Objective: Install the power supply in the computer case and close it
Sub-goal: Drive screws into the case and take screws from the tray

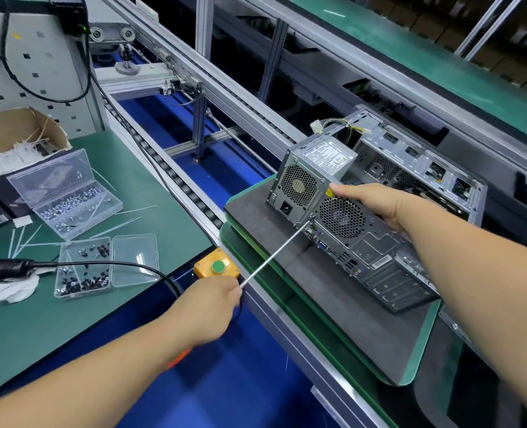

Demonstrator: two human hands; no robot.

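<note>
Partly hidden, the screwdriver [274, 254] shows only its long silver shaft; the handle is buried inside the left hand [208, 307], whose fingers are clenched around it, and only a sliver of orange peeks out below the wrist. The shaft tip meets the rear face of the power supply [310, 180] at its lower right corner, but whether a screw sits there is too small to tell. The power supply sits in the top rear corner of the computer case [376, 239], its fan grille and socket facing the camera and its labelled side up. The case lies on its side, open side turned away, on a dark pallet [287, 261] on the conveyor line. The right hand [376, 205] reaches in from the right with its arm extended, thumb along the case's upper edge just beside the power supply, fingers curled over the far side and out of sight, gripping the case. The left arm stretches forward from the lower left, hand just in front of a yellow button box [216, 267]. On the green bench to the left lie clear screw boxes [71, 202].
</note>
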